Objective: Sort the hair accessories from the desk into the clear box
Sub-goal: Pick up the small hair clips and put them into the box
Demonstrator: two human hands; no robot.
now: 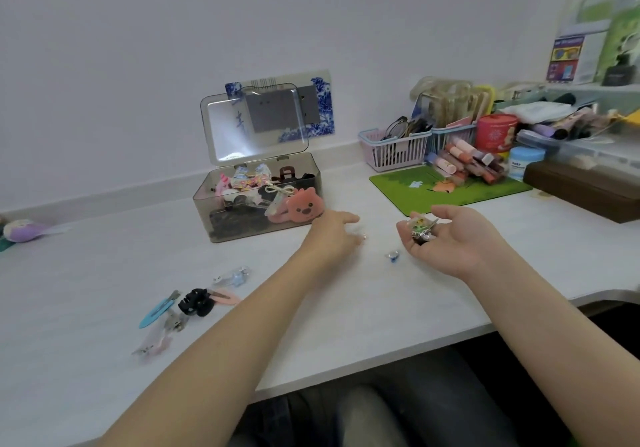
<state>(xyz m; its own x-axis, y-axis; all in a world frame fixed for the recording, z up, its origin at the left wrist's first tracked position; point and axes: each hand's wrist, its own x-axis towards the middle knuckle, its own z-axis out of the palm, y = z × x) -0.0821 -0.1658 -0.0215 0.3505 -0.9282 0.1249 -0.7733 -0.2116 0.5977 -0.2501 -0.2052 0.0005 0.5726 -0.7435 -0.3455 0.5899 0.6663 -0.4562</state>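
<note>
Small clips (423,229) are cupped loosely in the right hand (446,238); they could be spilled if it is tilted. The left hand (332,235) is spread beside the box (239,218).

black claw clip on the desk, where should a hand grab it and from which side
Pinch the black claw clip across its rounded body from above. It lies low on the desk, teeth toward the blue clip, a pink clip touching its right side. The left hand is nearer; the right hand already holds small clips.
</note>
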